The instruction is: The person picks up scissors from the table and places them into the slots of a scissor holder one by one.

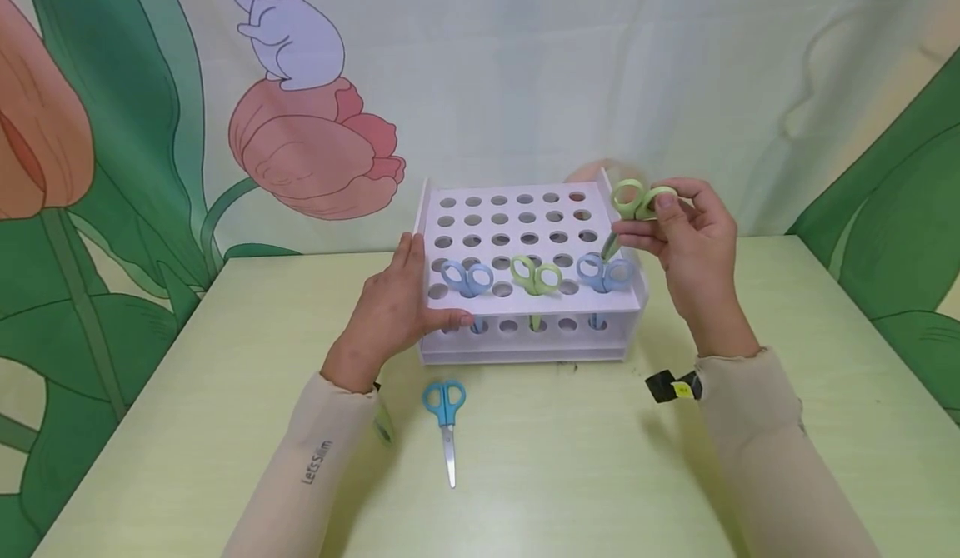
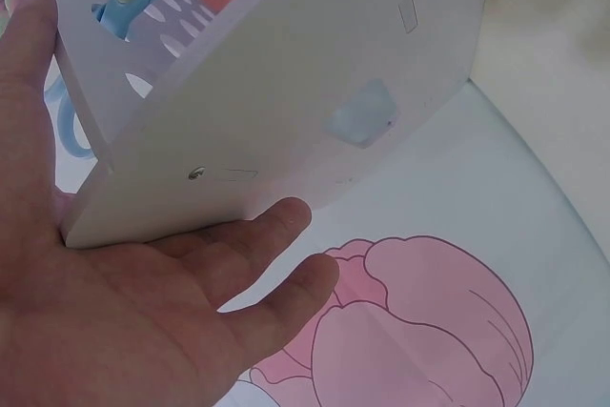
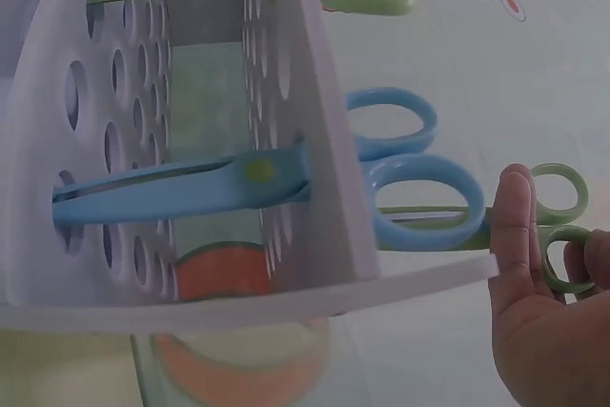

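Sleeves (image 1: 765, 433) were shown nearest. Green scissors (image 1: 643, 201) were pinched by the right hand (image 1: 697, 241) near the right edge of the rack (image 1: 525, 356), touched by the flat left hand (image 1: 393, 296). Three pairs (image 1: 536, 283) were already slotted; blue scissors (image 1: 444, 408) on the table (image 1: 562, 458) seemingly remained.

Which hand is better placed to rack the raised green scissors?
Probably the right hand: it holds those green scissors near the right end of the white rack, while the left hand rests against its left end.

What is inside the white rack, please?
Left blue scissors, green scissors and right blue scissors stand tips down; the left hand hides part of the rack at left.
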A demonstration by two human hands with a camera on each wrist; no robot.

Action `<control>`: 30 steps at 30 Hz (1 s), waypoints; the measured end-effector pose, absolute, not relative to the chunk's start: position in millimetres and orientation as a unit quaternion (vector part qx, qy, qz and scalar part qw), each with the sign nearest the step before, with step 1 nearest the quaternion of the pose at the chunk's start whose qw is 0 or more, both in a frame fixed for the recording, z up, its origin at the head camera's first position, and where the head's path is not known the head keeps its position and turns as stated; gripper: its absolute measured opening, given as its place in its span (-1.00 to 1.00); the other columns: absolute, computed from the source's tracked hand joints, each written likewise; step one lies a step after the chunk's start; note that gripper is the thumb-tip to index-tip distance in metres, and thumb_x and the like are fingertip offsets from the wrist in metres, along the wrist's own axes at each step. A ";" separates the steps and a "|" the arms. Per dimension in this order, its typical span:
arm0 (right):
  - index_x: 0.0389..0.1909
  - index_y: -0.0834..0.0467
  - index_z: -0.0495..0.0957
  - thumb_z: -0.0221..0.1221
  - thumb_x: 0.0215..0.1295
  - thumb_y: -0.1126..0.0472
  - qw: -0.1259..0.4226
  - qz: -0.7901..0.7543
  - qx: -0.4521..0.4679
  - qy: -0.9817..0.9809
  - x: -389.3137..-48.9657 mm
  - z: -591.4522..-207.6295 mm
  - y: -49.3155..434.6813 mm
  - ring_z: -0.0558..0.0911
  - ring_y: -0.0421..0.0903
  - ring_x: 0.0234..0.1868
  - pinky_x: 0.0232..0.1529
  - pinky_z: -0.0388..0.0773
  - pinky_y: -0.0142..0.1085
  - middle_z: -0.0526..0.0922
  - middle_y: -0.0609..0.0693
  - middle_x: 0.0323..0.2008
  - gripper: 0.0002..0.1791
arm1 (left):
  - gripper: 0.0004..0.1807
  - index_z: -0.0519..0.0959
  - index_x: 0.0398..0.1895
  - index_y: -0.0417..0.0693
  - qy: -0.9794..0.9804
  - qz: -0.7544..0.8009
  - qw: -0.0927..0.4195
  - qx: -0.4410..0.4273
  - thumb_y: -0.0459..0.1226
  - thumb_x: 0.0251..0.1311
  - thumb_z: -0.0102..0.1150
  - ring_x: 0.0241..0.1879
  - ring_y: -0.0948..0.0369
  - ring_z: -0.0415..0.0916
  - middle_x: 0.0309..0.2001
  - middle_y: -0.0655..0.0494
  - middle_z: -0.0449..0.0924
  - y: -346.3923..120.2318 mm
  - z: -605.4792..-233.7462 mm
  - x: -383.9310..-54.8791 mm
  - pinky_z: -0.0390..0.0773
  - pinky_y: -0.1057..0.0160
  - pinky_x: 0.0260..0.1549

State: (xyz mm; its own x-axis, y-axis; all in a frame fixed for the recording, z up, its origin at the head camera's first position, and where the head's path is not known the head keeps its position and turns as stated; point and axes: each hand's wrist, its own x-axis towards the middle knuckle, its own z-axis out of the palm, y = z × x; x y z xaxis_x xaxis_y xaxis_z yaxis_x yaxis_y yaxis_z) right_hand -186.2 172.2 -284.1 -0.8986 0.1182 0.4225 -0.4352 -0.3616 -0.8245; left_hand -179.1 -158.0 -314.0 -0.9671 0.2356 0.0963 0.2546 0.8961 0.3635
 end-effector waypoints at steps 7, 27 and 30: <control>-0.06 0.25 0.60 0.24 0.41 0.24 0.146 0.799 0.092 -0.576 -192.3 -289.5 178.6 0.64 -0.08 -0.62 -0.62 0.54 -0.40 0.61 0.12 -0.23 -0.81 | 0.45 -0.17 0.59 -0.32 -0.973 -0.190 0.026 -0.125 0.27 -0.10 0.50 0.17 -0.24 0.44 0.58 -0.30 -0.18 -157.7 -313.8 -179.4 0.34 -0.20 0.24; 0.00 0.05 0.76 0.37 0.32 0.06 0.057 0.640 0.029 -0.766 -204.3 -302.6 188.9 0.28 -0.21 -0.79 -0.76 0.19 -0.40 0.72 -0.14 -0.36 -0.72 | 0.45 -0.17 0.60 -0.31 -0.973 -0.195 0.021 -0.119 0.27 -0.11 0.50 0.15 -0.25 0.45 0.59 -0.28 -0.19 -158.2 -313.8 -180.8 0.34 -0.21 0.22; -0.05 0.03 0.78 0.38 0.31 0.06 0.055 0.635 0.027 -0.770 -204.7 -304.2 188.4 0.27 -0.24 -0.78 -0.76 0.18 -0.42 0.71 -0.15 -0.40 -0.76 | 0.45 -0.17 0.59 -0.32 -0.973 -0.194 0.023 -0.121 0.27 -0.11 0.50 0.14 -0.25 0.46 0.58 -0.29 -0.18 -158.1 -313.1 -180.5 0.36 -0.21 0.21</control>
State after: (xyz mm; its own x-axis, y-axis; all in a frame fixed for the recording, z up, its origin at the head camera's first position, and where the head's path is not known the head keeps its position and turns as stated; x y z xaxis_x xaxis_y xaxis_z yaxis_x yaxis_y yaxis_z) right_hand -204.7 188.4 -304.2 -0.9926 0.0279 0.1181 -0.1106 0.1926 -0.9750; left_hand -180.5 -158.1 -313.1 -0.9697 0.2264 0.0921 0.2444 0.8959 0.3711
